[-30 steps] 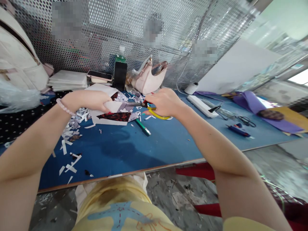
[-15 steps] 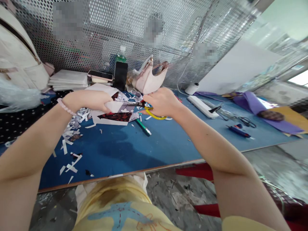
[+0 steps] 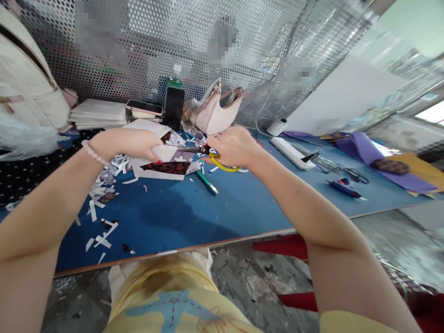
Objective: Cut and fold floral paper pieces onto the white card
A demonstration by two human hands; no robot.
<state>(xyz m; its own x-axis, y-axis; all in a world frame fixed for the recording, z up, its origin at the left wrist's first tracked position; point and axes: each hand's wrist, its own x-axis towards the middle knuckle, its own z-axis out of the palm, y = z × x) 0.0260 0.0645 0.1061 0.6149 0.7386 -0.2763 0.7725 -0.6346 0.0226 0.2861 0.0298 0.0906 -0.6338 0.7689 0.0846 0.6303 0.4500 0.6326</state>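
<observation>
My left hand [image 3: 138,143] pinches a small white-backed piece with a lavender flower print [image 3: 166,152], its fingers closed on the near edge. In my right hand [image 3: 231,145] are scissors with yellow handles [image 3: 225,166]. Their dark blades point left and lie at the right edge of the printed piece. Beneath both hands rest pale sheets and a dark red patterned piece [image 3: 166,169]. Just below the scissors is a green craft knife [image 3: 207,182] on the blue tabletop [image 3: 180,217]. My right fingertips are partly hidden behind the handles.
Paper scraps [image 3: 100,196] litter the left side. Behind stand a phone [image 3: 174,108], a green bottle [image 3: 175,82] and a pink handbag [image 3: 217,113]. To the right lie a white power strip [image 3: 291,153], a blue glue gun or cutter [image 3: 344,189] and dark scissors [image 3: 357,175].
Both hands stay almost in place. The scissors have shifted very slightly, with their blades still at the printed piece.
</observation>
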